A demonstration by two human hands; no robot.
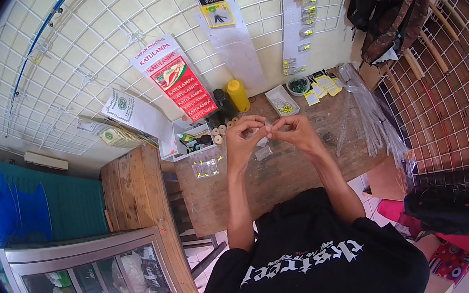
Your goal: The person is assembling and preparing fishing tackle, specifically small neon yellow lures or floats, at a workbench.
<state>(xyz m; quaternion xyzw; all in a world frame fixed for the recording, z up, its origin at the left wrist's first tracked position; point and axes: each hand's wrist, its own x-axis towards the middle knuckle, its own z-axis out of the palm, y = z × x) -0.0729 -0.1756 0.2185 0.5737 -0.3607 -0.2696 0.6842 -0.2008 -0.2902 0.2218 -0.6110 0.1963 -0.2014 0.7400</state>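
Note:
Over the wooden table (206,200), my left hand (245,139) and my right hand (299,132) meet with thumbs and fingertips pinched together. Whatever small thing lies between the fingertips is too small to make out. Just below them shows a clear plastic piece (262,151); whether it hangs from my fingers or rests on the tabletop I cannot tell. Beyond my right hand sits a white tray (275,96) holding small yellow pieces. To the left of my left hand, several small clear packets (206,167) with yellow bits lie in a row.
A yellow bottle (238,95), dark containers (225,105) and a white box (169,146) of small bottles stand along the back. A round tub (298,84), yellow cards (326,85) and long clear plastic sleeves (368,120) lie at right. Wire grid (94,23) covers the wall.

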